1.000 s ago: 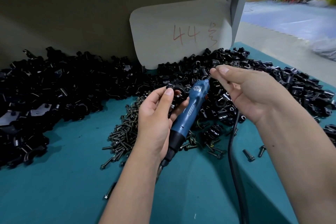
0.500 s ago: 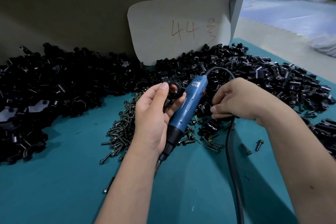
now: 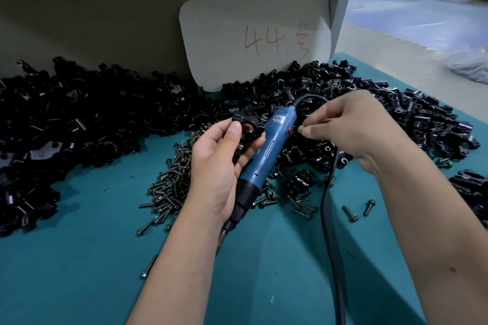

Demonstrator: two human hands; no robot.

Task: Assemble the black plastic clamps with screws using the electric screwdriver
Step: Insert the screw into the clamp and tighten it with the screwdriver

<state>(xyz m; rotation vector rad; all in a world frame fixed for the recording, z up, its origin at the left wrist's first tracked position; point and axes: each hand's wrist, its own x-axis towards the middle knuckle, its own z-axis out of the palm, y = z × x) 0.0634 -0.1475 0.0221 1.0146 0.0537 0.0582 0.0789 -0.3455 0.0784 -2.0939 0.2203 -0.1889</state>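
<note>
Here: left hand [image 3: 211, 166] gripping clamp [image 3: 247, 128] and driver [image 3: 264, 155] together; right hand [image 3: 351, 126] pinching something small, unidentifiable. Likely light, rigid, slick; best held by ring rim.

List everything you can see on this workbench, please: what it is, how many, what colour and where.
clamp parts: too many to count, black, heaped across the back of the table from left to right
held clamp: one, black, ring-shaped, in the left hand's fingers
screws: a large pile plus a few strays, dark metal, middle of the table
electric screwdriver: one, blue with a black front end, in the left hand, tip pointing toward the person
cable: one, black, running from the screwdriver's back end toward the near edge
card: one, pale, "44" in red, leaning on the back wall
table: one, teal
left hand: holds the screwdriver and clamp together
right hand: fingers curled beside the screwdriver; whether they pinch anything is unclear
</note>
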